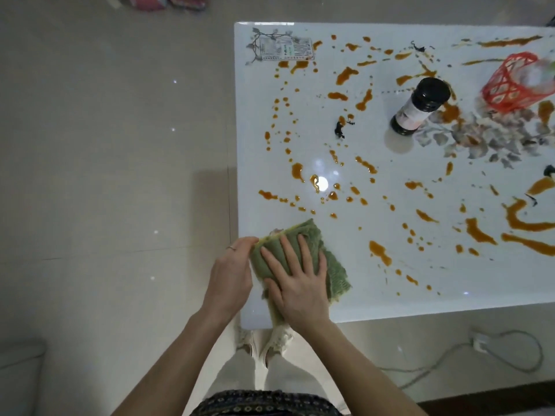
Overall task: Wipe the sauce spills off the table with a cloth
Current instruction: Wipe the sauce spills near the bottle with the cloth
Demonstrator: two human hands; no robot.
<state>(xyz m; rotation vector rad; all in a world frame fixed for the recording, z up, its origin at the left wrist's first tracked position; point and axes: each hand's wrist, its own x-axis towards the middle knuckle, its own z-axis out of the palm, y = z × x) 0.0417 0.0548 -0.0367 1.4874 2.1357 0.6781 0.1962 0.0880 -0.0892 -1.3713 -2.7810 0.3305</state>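
Observation:
A folded green cloth lies on the near left corner of the glossy white table. My right hand lies flat on top of it, fingers straight and spread. My left hand is at the table's left edge and pinches the cloth's far left corner. Orange-brown sauce spills are scattered as drops and streaks over most of the tabletop, with thick streaks at the right.
A dark-capped bottle stands mid-table, and a red mesh basket sits at the right edge. A printed label is at the far left corner. A white power cable runs across the tiled floor at the right.

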